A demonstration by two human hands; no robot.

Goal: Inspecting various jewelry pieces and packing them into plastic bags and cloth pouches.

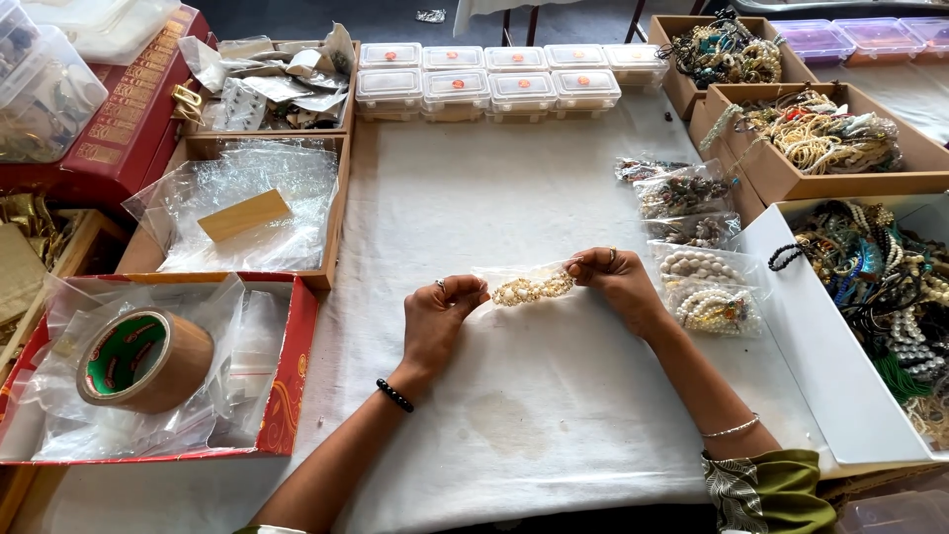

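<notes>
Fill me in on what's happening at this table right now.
A person holds a small clear pouch with a pearl-and-gold bracelet between both hands over a white tablecloth: the left hand pinches one end, the right hand the other. More filled pouches lie by the right hand, beside boxes of tangled bead jewellery. A roll of brown tape sits in a red tray at the left, and small lidded plastic boxes line the far edge.
</notes>
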